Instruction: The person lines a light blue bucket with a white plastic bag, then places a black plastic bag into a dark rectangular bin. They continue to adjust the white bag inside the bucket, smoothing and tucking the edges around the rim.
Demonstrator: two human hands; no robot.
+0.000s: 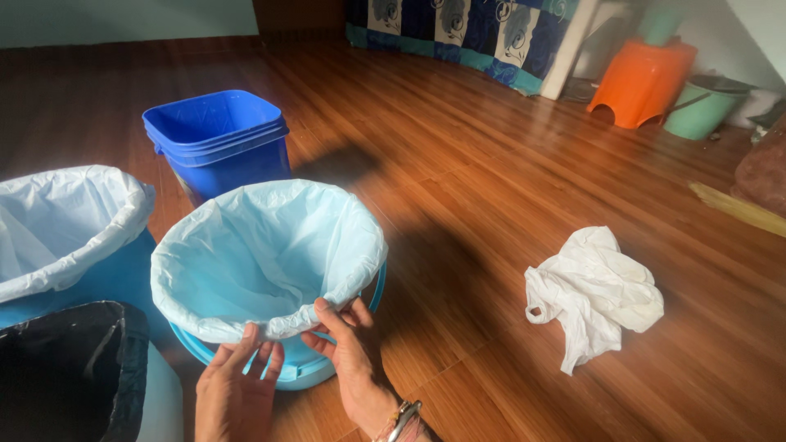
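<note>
A round light-blue bucket [364, 307] stands on the wooden floor, lined with a pale blue plastic bag [262, 254] folded over its rim. My left hand [237, 389] rests at the near rim, fingers touching the bag's folded edge. My right hand [354, 360] pinches the bag's edge at the near right rim, thumb on top. A bracelet sits on the right wrist.
A blue square bucket [219, 139] stands behind. At left are a bin with a white liner [61, 225] and one with a black liner [70, 372]. A crumpled white plastic bag [594, 290] lies at right. An orange stool [643, 82] and a green bucket [702, 106] stand far right.
</note>
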